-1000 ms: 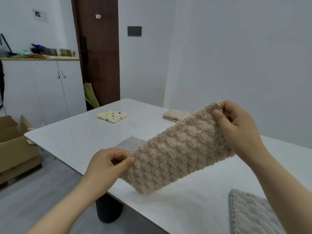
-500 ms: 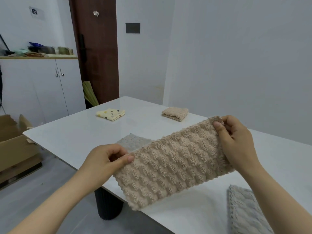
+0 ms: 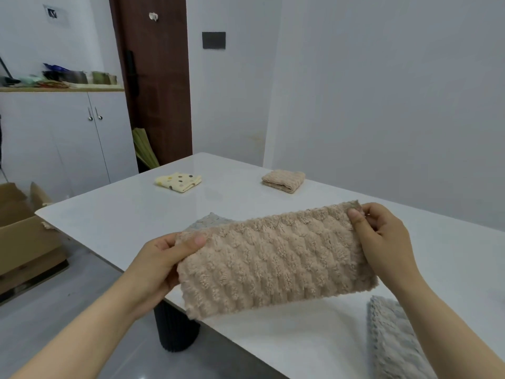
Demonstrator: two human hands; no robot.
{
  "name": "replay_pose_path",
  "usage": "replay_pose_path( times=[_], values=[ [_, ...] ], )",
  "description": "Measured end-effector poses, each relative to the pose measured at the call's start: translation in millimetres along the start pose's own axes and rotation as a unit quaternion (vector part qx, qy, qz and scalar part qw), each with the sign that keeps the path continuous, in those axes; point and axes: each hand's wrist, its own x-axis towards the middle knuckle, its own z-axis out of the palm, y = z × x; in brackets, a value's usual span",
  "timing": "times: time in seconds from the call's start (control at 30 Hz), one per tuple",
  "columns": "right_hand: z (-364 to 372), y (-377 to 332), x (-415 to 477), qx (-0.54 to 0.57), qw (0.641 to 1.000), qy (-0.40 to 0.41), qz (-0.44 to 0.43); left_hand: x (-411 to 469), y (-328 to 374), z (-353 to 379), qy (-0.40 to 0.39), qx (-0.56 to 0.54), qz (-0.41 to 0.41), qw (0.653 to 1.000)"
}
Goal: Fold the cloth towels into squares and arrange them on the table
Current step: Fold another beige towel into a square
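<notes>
**A:** Head view status: what are the hands doing?

**B:** Left hand (image 3: 161, 258) pinches the left end of a beige ribbed towel (image 3: 273, 258), thumb on top. Right hand (image 3: 382, 239) pinches the upper right corner. Both clamped on it, towel stretched between them as a long folded strip, lifted off the white worktop (image 3: 123, 214), lower edge hanging past the near worktop edge.

**A:** Other towels?

**B:** Four. Grey towel (image 3: 203, 222) lying just beyond the left hand, mostly hidden by the beige strip. Second grey towel (image 3: 393, 340) flat below the right hand, under the right forearm, cut off by the frame. Folded beige towel (image 3: 284, 180) well beyond, between the two hands in line. Folded yellow spotted towel (image 3: 179, 181) beyond the left hand, well apart from the beige one.

**A:** Off the worktop?

**B:** Cardboard box (image 3: 24, 233) on the floor far left of the left hand. Dark ribbed pedestal leg (image 3: 177, 329) below the held towel.
</notes>
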Motion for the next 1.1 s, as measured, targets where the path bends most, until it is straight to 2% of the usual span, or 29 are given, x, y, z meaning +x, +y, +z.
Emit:
replay_pose_path(
  times=[0.07, 0.13, 0.2, 0.27, 0.33, 0.4, 0.53, 0.6, 0.73, 0.83, 0.97, 1.1],
  values=[
    [1, 4, -2, 0.002, 1.000, 0.002, 0.012, 1, -3, 1, 0.013, -0.037, -0.013, 0.999],
    [3, 5, -5, 0.011, 1.000, 0.006, 0.016, 2, -8, 3, 0.052, -0.048, 0.019, 0.997],
    [5, 4, -8, 0.023, 1.000, 0.018, 0.011, 4, -11, 7, 0.123, 0.018, 0.087, 0.988],
    [8, 0, -10, 0.021, 0.999, 0.032, -0.001, 4, -10, 10, 0.195, 0.135, 0.175, 0.956],
    [9, -3, -10, 0.017, 0.999, 0.041, -0.002, 3, -5, 17, 0.228, 0.191, 0.231, 0.926],
    [11, -6, -10, 0.018, 0.999, 0.045, 0.011, 3, -1, 19, 0.223, 0.188, 0.231, 0.928],
    [10, -22, -17, 0.066, 0.996, 0.023, 0.056, -3, 5, 25, 0.167, 0.100, 0.161, 0.968],
    [14, -33, -24, 0.091, 0.994, -0.006, 0.067, -7, 8, 30, 0.142, 0.072, 0.145, 0.976],
    [30, -52, -39, 0.131, 0.988, -0.057, 0.061, -8, 8, 45, 0.124, 0.061, 0.100, 0.985],
    [41, -61, -48, 0.152, 0.982, -0.094, 0.066, -10, 10, 55, 0.108, 0.072, 0.110, 0.985],
    [49, -74, -58, 0.239, 0.951, -0.159, 0.113, -15, 11, 63, 0.091, 0.043, 0.113, 0.988],
    [52, -79, -64, 0.267, 0.937, -0.201, 0.107, -21, 10, 67, 0.061, 0.028, 0.092, 0.993]
  ],
)
